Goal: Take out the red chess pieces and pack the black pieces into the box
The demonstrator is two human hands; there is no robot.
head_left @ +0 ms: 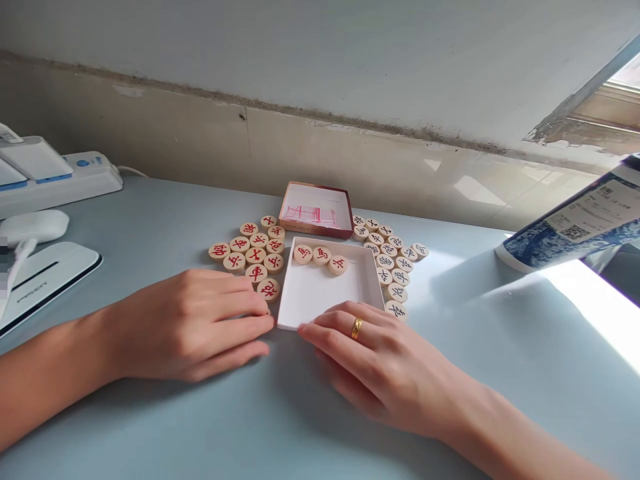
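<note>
A shallow white box [330, 300] lies in front of me with three red-marked Chinese chess pieces [321, 255] at its far left. My right hand [373, 353], a gold ring on one finger, has its fingers over the box's near edge; the thumb is partly hidden below. To the left, my left hand [200, 327] rests palm down with fingers stretched toward the box's near left corner. Its fingertips lie beside the group of red-marked chess pieces [255, 256] and partly cover the nearest ones. Dark-marked chess pieces [393, 250] are grouped along the box's right side.
Behind the white box stands a brown-rimmed box part [316, 212] with red marks inside. A blue-and-white cylinder [575, 213] stands tilted in view at right. At left are a power strip [60, 173] and a white device [55, 273]. The wall [310, 140] bounds the table behind.
</note>
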